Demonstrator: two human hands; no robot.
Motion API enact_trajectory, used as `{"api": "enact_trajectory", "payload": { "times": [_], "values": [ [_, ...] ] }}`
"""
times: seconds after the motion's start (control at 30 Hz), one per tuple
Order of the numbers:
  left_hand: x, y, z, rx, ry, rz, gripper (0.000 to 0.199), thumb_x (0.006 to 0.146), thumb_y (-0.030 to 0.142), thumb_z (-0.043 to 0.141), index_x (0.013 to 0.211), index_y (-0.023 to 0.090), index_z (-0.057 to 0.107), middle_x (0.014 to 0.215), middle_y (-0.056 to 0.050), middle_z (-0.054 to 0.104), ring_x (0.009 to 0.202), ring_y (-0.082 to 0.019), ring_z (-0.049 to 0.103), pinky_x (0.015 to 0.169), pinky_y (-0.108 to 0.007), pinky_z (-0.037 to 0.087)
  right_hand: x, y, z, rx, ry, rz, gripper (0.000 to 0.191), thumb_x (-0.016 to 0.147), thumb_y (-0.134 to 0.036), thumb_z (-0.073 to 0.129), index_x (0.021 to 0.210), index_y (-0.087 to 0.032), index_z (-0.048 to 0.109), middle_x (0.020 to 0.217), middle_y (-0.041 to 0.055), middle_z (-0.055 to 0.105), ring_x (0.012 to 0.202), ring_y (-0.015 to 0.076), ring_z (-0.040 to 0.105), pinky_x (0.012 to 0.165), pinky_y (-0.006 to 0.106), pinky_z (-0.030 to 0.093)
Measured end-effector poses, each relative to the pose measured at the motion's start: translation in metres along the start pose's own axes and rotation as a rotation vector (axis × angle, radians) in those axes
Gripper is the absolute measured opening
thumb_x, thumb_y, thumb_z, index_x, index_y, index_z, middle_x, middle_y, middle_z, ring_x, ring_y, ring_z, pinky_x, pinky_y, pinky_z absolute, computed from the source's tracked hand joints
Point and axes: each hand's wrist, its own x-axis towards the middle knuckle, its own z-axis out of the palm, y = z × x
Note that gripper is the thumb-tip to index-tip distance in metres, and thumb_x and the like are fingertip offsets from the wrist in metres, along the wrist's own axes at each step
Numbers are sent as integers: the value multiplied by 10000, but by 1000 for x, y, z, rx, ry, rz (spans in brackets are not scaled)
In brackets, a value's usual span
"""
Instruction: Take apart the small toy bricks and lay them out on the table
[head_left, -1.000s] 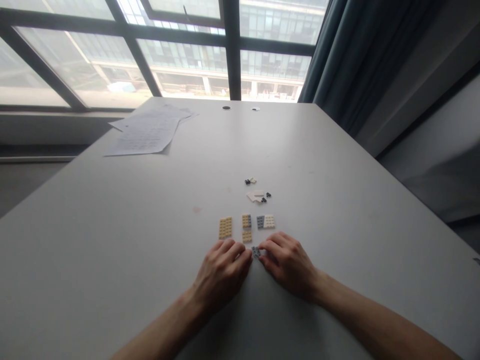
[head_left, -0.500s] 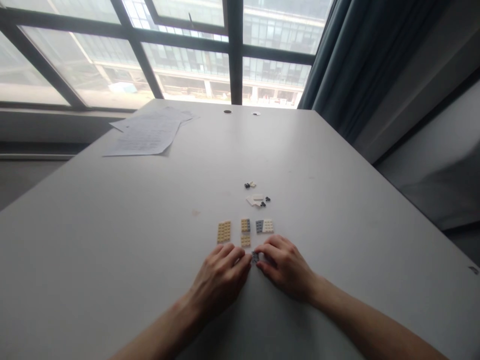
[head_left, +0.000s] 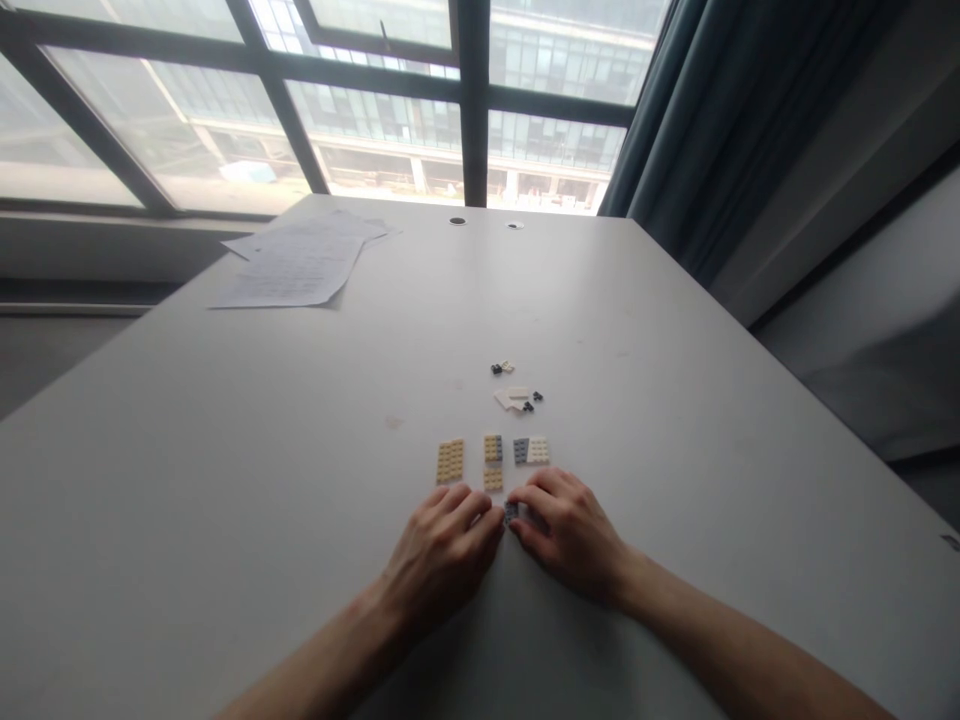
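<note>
Small grey bricks (head_left: 511,512) lie on the table between my hands. My right hand (head_left: 571,530) pinches them between thumb and fingers. My left hand (head_left: 446,540) is closed, its fingertips touching their left side; whether it grips anything is hidden. Just beyond stand tan plates (head_left: 450,461) on the left, a tan and grey-blue piece (head_left: 493,447) in the middle with a tan plate (head_left: 493,479) below it, and a grey plate (head_left: 520,451) beside a white plate (head_left: 538,450).
Farther out on the white table (head_left: 300,400) lie white pieces (head_left: 513,398), small black pieces (head_left: 528,407) and another small dark piece (head_left: 496,369). Printed papers (head_left: 292,265) rest at the back left, and two round holes sit near the far edge.
The view has shifted slightly. Both hands stay almost where they were around the grey bricks.
</note>
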Motion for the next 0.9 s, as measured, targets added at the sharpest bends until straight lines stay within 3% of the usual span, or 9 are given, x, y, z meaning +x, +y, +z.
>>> {"api": "enact_trajectory", "payload": {
  "times": [0.3,0.77,0.9],
  "values": [
    [1,1,-2,1,4,6,115,886,149,497,822,187,584,764,-30,558,721,-165,463,687,-306,383,10,14,-6,-51,74,104,137,811,-210,623,946,-207,643,926,49,608,875,204,548,834,344,435],
    [1,0,-2,-22,8,-2,115,886,150,498,824,192,585,774,-26,564,723,-166,457,677,-313,378,10,16,-4,-31,72,73,180,825,-224,625,1004,-219,642,948,50,620,894,208,559,846,357,440],
    [-1,-1,-1,-56,27,-9,94,884,150,506,873,196,587,799,-27,577,739,-165,474,686,-315,386,6,17,-6,69,138,65,248,825,-219,622,1072,-206,616,951,51,612,853,187,569,802,327,467]
  ]
}}
